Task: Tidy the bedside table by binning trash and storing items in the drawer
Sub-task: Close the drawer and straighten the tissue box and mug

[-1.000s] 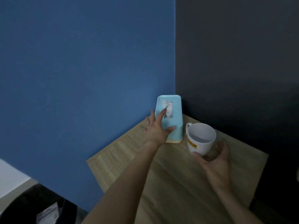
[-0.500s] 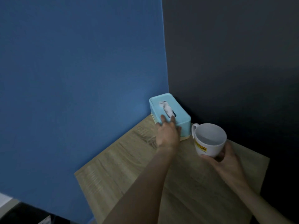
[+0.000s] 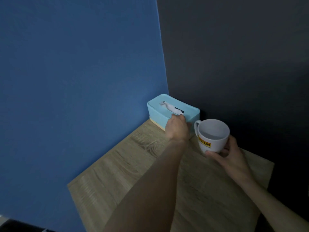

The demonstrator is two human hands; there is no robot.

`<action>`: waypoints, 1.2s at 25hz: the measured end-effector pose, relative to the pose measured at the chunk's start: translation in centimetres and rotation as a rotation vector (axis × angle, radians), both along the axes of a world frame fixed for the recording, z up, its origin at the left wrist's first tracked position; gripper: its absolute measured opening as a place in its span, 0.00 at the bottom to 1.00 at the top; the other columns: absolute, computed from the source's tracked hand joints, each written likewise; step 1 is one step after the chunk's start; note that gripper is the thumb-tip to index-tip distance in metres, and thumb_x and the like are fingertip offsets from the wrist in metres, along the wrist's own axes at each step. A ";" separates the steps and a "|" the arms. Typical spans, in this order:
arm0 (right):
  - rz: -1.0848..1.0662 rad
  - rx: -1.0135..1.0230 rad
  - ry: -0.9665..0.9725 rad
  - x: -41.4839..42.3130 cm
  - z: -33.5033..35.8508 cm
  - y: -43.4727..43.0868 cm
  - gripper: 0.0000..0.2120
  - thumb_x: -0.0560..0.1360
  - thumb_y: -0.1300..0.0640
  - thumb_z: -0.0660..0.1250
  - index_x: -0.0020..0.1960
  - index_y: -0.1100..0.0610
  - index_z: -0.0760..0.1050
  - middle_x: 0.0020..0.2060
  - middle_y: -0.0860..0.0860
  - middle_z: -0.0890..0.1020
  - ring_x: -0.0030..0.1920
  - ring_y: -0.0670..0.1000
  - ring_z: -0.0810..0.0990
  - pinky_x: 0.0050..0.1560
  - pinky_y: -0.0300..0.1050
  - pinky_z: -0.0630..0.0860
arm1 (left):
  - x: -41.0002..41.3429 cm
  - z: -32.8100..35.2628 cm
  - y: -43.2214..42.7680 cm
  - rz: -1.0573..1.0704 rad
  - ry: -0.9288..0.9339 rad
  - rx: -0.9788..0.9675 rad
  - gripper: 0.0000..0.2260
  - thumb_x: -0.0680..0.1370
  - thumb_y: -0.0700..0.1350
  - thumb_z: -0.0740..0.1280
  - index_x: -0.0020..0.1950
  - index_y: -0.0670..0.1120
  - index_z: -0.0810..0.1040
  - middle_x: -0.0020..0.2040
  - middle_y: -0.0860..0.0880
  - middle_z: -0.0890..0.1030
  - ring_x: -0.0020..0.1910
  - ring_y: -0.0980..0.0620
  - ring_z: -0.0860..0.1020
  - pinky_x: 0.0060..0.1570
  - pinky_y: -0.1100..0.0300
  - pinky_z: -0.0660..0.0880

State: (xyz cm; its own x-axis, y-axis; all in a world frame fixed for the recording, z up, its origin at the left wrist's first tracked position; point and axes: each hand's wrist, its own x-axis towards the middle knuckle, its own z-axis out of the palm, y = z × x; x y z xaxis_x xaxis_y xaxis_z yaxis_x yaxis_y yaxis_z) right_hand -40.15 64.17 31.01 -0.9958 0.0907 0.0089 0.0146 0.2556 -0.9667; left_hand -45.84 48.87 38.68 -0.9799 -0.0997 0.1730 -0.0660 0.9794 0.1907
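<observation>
A light blue tissue box [image 3: 158,113] lies flat in the far corner of the wooden bedside table [image 3: 117,181], with a white tissue [image 3: 170,107] poking from its top slot. My left hand [image 3: 177,129] grips the box's near side, fingertips on its top edge. Just right of the box is a white mug [image 3: 212,136] with a yellow label, empty and upright. My right hand [image 3: 232,158] holds it from below and behind, slightly above the tabletop.
A blue wall [image 3: 83,81] borders the table on the left and a dark wall [image 3: 234,64] on the right; they meet behind the box. The table's near-left edge drops to a dark floor area [image 3: 16,225].
The tissue box went from standing on end to lying flat in the corner under my left hand. My right hand closed on the mug and lifted it a little.
</observation>
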 end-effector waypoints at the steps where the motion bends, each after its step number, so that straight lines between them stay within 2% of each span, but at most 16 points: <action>1: 0.005 -0.002 0.004 -0.2 0.1 -0.1 0.40 0.64 0.60 0.76 0.70 0.54 0.59 0.63 0.53 0.74 0.54 0.47 0.75 0.46 0.34 0.70 | -0.1 0.1 0.2 0.009 0.007 0.014 0.19 0.79 0.52 0.61 0.62 0.40 0.74 0.58 0.41 0.78 0.58 0.44 0.77 0.56 0.55 0.73; 3: 0.011 -0.005 0.011 -0.6 0.0 -0.1 0.39 0.65 0.61 0.75 0.71 0.54 0.59 0.62 0.51 0.73 0.53 0.45 0.74 0.42 0.28 0.68 | -0.4 0.4 0.7 0.015 0.012 0.060 0.20 0.79 0.53 0.62 0.62 0.39 0.74 0.57 0.40 0.78 0.57 0.43 0.77 0.54 0.54 0.74; 4: 0.013 -0.005 0.015 -0.8 -0.1 0.0 0.39 0.65 0.61 0.75 0.71 0.54 0.59 0.62 0.51 0.73 0.53 0.45 0.74 0.42 0.28 0.68 | -0.4 0.6 0.9 0.016 0.008 0.091 0.21 0.78 0.53 0.63 0.61 0.38 0.74 0.57 0.40 0.78 0.57 0.43 0.77 0.54 0.54 0.74; 6: 0.010 0.013 0.028 -1.2 -0.3 0.0 0.39 0.65 0.60 0.75 0.70 0.55 0.59 0.64 0.53 0.74 0.56 0.48 0.75 0.47 0.34 0.70 | -0.7 0.7 0.8 0.013 -0.010 0.123 0.22 0.76 0.54 0.64 0.61 0.38 0.74 0.56 0.40 0.78 0.56 0.42 0.78 0.52 0.53 0.75; 9: 0.011 0.057 0.039 -2.0 -0.5 -0.1 0.39 0.64 0.57 0.76 0.70 0.55 0.60 0.63 0.55 0.75 0.55 0.50 0.76 0.51 0.42 0.71 | -1.4 0.6 -0.1 0.004 -0.024 0.082 0.18 0.79 0.50 0.61 0.62 0.40 0.74 0.58 0.40 0.77 0.57 0.42 0.77 0.53 0.53 0.74; 18: 0.031 0.163 0.065 -3.7 -0.6 -0.5 0.37 0.65 0.55 0.75 0.69 0.55 0.61 0.62 0.56 0.77 0.51 0.49 0.76 0.50 0.42 0.71 | -2.4 -0.3 -1.2 0.003 -0.046 0.033 0.17 0.81 0.51 0.57 0.66 0.43 0.71 0.60 0.41 0.75 0.58 0.43 0.76 0.53 0.51 0.74; 21: 0.014 0.188 0.074 -3.5 -0.7 -0.6 0.39 0.64 0.54 0.76 0.69 0.55 0.61 0.61 0.56 0.77 0.52 0.51 0.78 0.50 0.43 0.72 | -1.8 0.1 -1.3 -0.062 -0.103 0.018 0.20 0.81 0.50 0.55 0.71 0.47 0.64 0.70 0.43 0.69 0.62 0.41 0.74 0.54 0.50 0.73; 24: -0.006 0.237 0.056 -3.4 -0.6 -0.8 0.44 0.59 0.48 0.77 0.69 0.52 0.60 0.61 0.55 0.77 0.53 0.52 0.79 0.53 0.47 0.75 | 1.5 -1.3 -2.7 -0.038 -0.027 0.197 0.26 0.78 0.48 0.57 0.76 0.50 0.56 0.79 0.49 0.53 0.67 0.42 0.70 0.59 0.48 0.72; 25: -0.016 0.270 0.053 -3.3 -0.6 -0.9 0.45 0.57 0.45 0.77 0.69 0.52 0.61 0.61 0.56 0.76 0.55 0.52 0.78 0.54 0.48 0.76 | 3.4 -2.7 -3.7 -0.002 0.034 0.255 0.26 0.78 0.46 0.58 0.76 0.50 0.57 0.79 0.49 0.52 0.69 0.43 0.67 0.62 0.48 0.70; 27: -0.025 0.326 0.057 -3.0 -0.5 -1.1 0.45 0.58 0.47 0.78 0.69 0.55 0.62 0.63 0.56 0.75 0.58 0.53 0.76 0.56 0.46 0.73 | 6.9 -5.8 -5.5 0.041 0.039 0.286 0.25 0.78 0.44 0.57 0.75 0.48 0.57 0.79 0.48 0.52 0.74 0.44 0.60 0.70 0.49 0.62; 29: -0.037 0.414 0.077 -3.1 -0.5 -1.4 0.45 0.58 0.48 0.79 0.69 0.57 0.62 0.65 0.56 0.73 0.62 0.55 0.73 0.58 0.45 0.70 | 8.1 -8.2 -6.8 0.012 -0.024 0.278 0.24 0.79 0.47 0.54 0.76 0.47 0.58 0.79 0.47 0.53 0.76 0.45 0.56 0.74 0.50 0.52; 30: -0.043 0.450 0.072 -3.1 -0.4 -1.6 0.47 0.57 0.47 0.79 0.69 0.58 0.62 0.65 0.56 0.72 0.63 0.55 0.72 0.60 0.47 0.70 | 8.0 -8.7 -7.1 -0.017 -0.041 0.260 0.24 0.79 0.50 0.51 0.75 0.48 0.59 0.79 0.46 0.55 0.76 0.45 0.56 0.74 0.50 0.51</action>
